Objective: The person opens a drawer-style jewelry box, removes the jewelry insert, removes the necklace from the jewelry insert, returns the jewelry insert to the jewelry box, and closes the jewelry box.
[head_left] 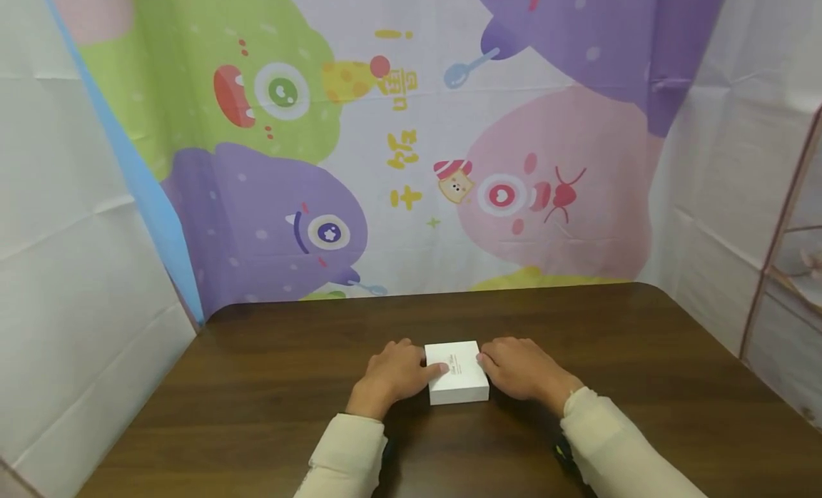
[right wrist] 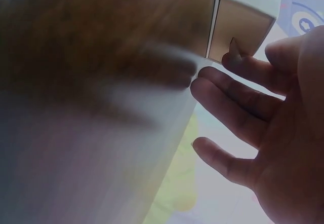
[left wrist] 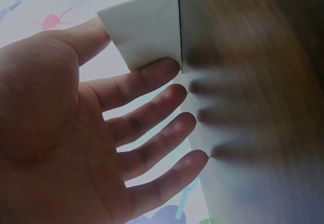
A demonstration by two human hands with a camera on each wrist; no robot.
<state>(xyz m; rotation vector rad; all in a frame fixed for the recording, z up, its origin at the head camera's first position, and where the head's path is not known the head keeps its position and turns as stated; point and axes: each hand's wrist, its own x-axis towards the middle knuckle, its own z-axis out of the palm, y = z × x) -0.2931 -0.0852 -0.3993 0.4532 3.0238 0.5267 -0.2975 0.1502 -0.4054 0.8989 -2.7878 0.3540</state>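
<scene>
A flat white box (head_left: 457,380) with small dark lettering on its lid lies on the brown table, between both hands. My left hand (head_left: 397,369) holds it at the left, thumb across the lid. In the left wrist view, its index finger (left wrist: 159,72) touches the low edge of the box while the other fingers spread out toward the tabletop. From the right, my right hand (head_left: 523,367) touches the box with its thumb near the upper edge. The right wrist view has its index fingertip (right wrist: 233,62) against the shaded side of the box, the other fingers loosely extended.
The dark wood table (head_left: 289,348) ends at the back against a hanging cloth (head_left: 411,255) printed with cartoon creatures. Pale cloth walls (head_left: 83,270) stand on both sides. Light sleeves (head_left: 349,448) cover both forearms.
</scene>
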